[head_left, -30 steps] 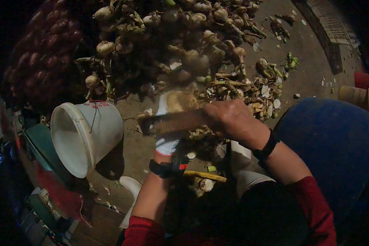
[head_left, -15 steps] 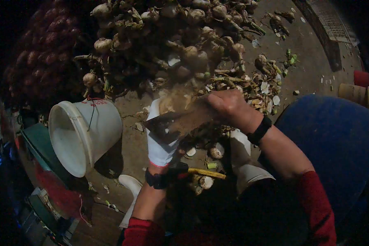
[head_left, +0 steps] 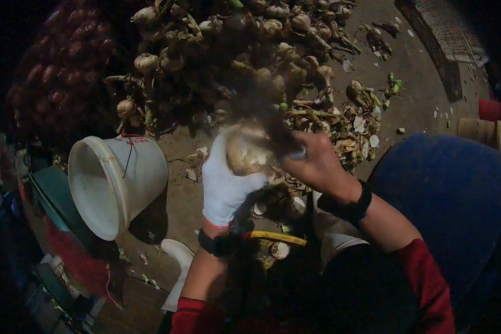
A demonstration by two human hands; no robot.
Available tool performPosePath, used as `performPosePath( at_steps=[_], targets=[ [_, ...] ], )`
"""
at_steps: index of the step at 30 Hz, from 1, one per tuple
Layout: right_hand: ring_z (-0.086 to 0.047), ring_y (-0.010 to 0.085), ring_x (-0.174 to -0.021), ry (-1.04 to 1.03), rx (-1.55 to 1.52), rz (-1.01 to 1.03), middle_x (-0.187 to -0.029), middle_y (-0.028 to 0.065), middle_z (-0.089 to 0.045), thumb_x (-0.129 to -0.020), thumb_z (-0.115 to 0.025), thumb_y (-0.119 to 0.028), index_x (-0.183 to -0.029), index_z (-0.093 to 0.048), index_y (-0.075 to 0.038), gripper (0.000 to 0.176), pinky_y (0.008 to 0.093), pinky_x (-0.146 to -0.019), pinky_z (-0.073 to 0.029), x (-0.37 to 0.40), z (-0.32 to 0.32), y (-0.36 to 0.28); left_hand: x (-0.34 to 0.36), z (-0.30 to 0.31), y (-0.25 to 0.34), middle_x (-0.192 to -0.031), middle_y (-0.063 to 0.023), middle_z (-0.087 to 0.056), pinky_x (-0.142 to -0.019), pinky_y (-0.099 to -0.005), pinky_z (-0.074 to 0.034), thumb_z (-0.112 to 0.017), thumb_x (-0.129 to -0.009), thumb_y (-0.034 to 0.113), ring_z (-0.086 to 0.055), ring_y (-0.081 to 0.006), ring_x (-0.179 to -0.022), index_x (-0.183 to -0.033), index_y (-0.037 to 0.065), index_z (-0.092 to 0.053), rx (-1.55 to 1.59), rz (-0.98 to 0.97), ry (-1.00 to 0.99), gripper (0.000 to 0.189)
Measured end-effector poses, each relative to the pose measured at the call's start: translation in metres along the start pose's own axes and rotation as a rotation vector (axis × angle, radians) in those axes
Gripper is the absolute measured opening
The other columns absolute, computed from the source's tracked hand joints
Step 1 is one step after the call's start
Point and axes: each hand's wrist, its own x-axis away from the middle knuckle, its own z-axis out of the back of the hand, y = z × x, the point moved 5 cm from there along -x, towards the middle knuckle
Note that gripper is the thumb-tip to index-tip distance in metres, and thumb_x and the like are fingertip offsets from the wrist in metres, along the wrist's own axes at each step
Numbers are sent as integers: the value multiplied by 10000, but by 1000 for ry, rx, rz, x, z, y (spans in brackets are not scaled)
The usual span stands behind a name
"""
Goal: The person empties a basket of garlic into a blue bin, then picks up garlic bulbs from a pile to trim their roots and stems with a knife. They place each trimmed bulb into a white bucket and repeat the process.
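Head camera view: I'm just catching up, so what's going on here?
The person's gloved left hand holds a pale bulb. The bare right hand grips a dark knife, blurred and close to the bulb; whether it touches is unclear. A heap of bulbs with stalks lies ahead, and a white bucket is off to the left.
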Motion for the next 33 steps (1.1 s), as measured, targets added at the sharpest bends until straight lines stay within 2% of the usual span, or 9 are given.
performPosePath(
  at_steps=[2,8,9,15,17,26,28,31,33],
  targets=[
    [-614,268,-622,5,-378,-520,-656,118,-608,-646,-591,-67,-903,-601,-40,259,319,-531,-474,2,-3,22,-8,3,-3,-1073,-136,-549,-840,-321,-450,-770,-492,183,-542,-238,-1000,-1178,39,-459,-176,-157,53,767],
    [-612,245,-618,97,-166,-43,-683,127,-612,-603,-635,-56,-909,-607,-12,311,312,-582,-484,3,-6,2,1,-5,-31,-1062,-122,-543,-839,-356,-477,-754,-609,297,-560,-254,-960,-1167,61,-424,558,18,118,689],
    [-612,245,-618,100,-166,-41,-683,127,-612,-603,-635,-56,-909,-607,-12,311,312,-582,-484,3,-6,5,6,-12,-43,-1041,-115,-552,-832,-368,-491,-744,-658,358,-569,-240,-945,-1140,64,-441,1030,198,143,641],
    [-607,245,-585,86,66,-59,-646,148,-597,-612,-663,-72,-960,-621,-13,356,328,-569,-483,25,-6,60,26,-8,-35,-1112,-142,-514,-805,-442,-497,-693,-689,218,-534,-285,-1019,-1096,74,-416,1216,100,100,514],
    [-601,232,-558,-77,99,-422,-621,165,-587,-636,-669,-95,-962,-618,6,345,329,-544,-470,39,-12,95,36,-5,-17,-1115,-167,-505,-822,-471,-487,-695,-680,214,-527,-305,-1030,-1097,70,-414,1356,46,-69,523],
    [-610,225,-592,156,37,-187,-665,165,-606,-664,-643,-117,-889,-608,13,262,305,-560,-466,2,1,42,60,11,-43,-1084,-154,-539,-767,-399,-500,-662,-717,219,-551,-289,-975,-1072,30,-486,1055,100,-32,439],
    [-611,246,-601,131,-52,-371,-680,168,-611,-663,-638,-118,-894,-605,15,269,307,-567,-468,6,0,49,67,10,-37,-919,-90,-580,-639,-333,-481,-671,-681,167,-591,-201,-797,-874,47,-541,-44,-70,-396,261],
    [-613,242,-612,88,-22,-506,-692,167,-616,-662,-635,-115,-898,-603,20,274,308,-572,-469,14,-2,69,69,5,-33,-748,-62,-581,-555,-312,-434,-644,-709,154,-571,-164,-660,-754,19,-558,-383,-259,-447,167],
    [-617,248,-620,60,-50,-497,-698,171,-617,-661,-637,-116,-902,-604,22,280,315,-579,-472,16,-4,70,39,31,-67,-713,-96,-594,-574,-327,-438,-575,-798,187,-570,-185,-646,-785,4,-569,-230,447,81,184]
  ],
)
